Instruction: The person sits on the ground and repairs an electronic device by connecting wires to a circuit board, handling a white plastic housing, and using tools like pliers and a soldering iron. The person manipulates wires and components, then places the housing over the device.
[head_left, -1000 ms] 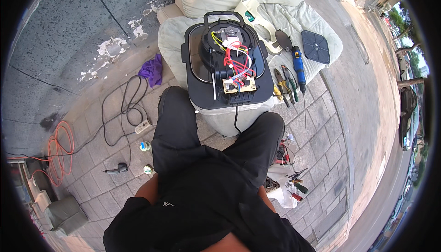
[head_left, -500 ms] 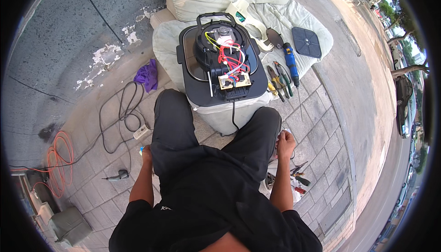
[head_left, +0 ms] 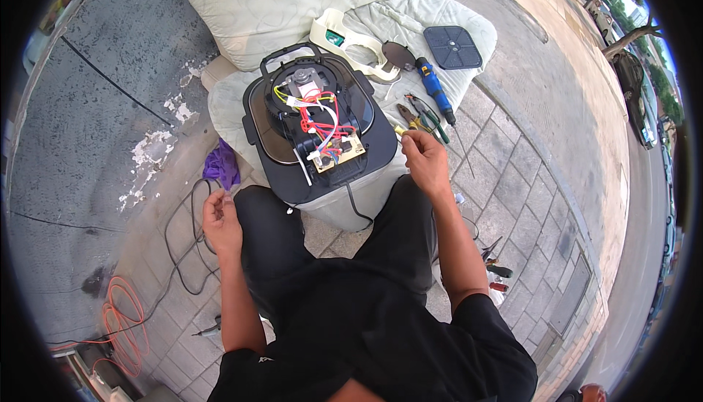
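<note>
A black round appliance (head_left: 322,131) lies opened on a pale cushion between my knees. Red, yellow and white wires and a small circuit board (head_left: 338,154) show inside it. My right hand (head_left: 423,160) is raised at the appliance's right edge with its fingers pinched together; I see nothing in them. Just beyond it lie pliers (head_left: 411,116) and a blue power screwdriver (head_left: 436,94). My left hand (head_left: 220,219) hovers left of my thigh, loosely curled and holding nothing, near a purple cloth (head_left: 222,166).
A black square plate (head_left: 452,47) and a cream plastic housing (head_left: 351,43) lie on the padded cloth behind. A black cable (head_left: 183,241) and an orange cable (head_left: 121,321) coil on the paving at left. Small hand tools (head_left: 494,266) lie by my right hip.
Both hands have come up from beside my hips: the right to the appliance's right edge, the left to beside my left thigh. My view has moved closer to the appliance.
</note>
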The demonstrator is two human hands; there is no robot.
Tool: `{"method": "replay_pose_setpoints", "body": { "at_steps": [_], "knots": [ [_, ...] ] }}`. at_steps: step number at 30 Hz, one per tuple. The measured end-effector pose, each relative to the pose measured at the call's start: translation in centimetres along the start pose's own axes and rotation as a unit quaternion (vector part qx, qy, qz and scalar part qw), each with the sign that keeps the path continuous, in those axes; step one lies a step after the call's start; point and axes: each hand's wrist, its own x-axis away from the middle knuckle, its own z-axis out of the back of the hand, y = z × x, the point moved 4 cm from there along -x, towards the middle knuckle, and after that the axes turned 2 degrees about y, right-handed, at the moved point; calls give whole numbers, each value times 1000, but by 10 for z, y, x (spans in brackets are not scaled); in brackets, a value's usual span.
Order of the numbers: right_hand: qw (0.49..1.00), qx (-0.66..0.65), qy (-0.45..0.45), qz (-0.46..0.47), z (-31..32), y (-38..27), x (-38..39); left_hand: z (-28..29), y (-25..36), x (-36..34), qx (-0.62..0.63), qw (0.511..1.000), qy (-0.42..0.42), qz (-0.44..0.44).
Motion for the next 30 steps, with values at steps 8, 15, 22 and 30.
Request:
{"method": "replay_pose_setpoints", "body": {
  "at_steps": [8, 15, 22, 30],
  "knots": [
    [985, 160, -22, 63, -2, 13, -122, -44, 28, 10, -215, 965, -22, -148],
    [933, 344, -43, 91, -26, 40, -225, -52, 30, 2, -249, 958, -20, -138],
    [866, 437, 24, 242, -58, 62, -296, -64, 34, -7, -275, 951, -29, -141],
    [806, 523, 18, 278, -75, 74, -324, -64, 34, -10, -287, 949, -26, -130]
  ]
}}
